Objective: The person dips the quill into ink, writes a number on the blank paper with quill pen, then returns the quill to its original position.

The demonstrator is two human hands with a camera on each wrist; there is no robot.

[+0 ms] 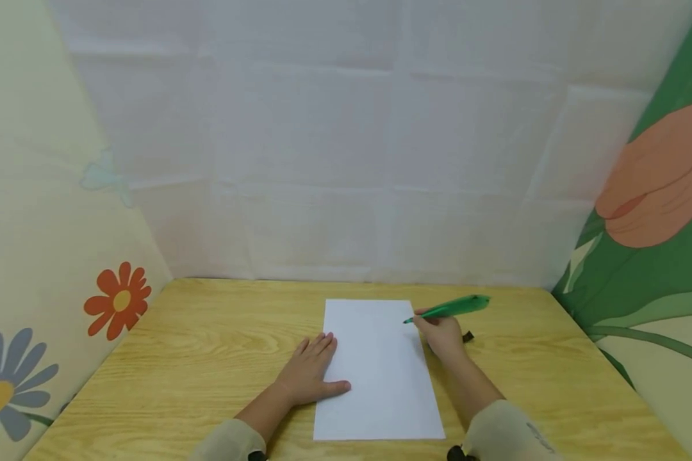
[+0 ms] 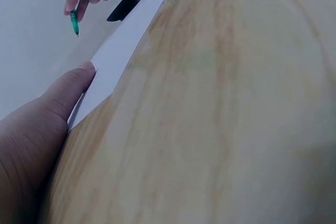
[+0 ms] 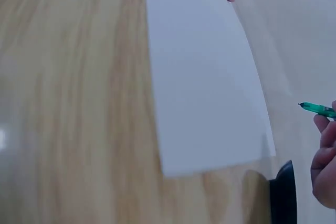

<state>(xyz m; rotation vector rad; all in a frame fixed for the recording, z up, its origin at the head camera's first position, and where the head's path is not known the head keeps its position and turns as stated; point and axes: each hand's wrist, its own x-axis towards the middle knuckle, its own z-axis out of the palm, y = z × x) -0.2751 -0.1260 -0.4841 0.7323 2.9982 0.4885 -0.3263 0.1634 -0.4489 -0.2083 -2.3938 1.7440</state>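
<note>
Left hand [image 1: 308, 379], fingers straight and thumb spread, rests on the left edge of white paper [image 1: 377, 378] on the table [image 1: 219, 358] (apparently to steady it); right hand [image 1: 445, 336] pinches a green pen [image 1: 457, 306] near its tip, seemingly for control.

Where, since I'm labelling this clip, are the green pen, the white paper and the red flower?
Green pen [image 1: 454, 307]: head view, on its broad green upper part.
White paper [image 1: 377, 368]: head view, middle of the sheet.
Red flower [image 1: 122, 300]: head view, on its yellow centre.
</note>
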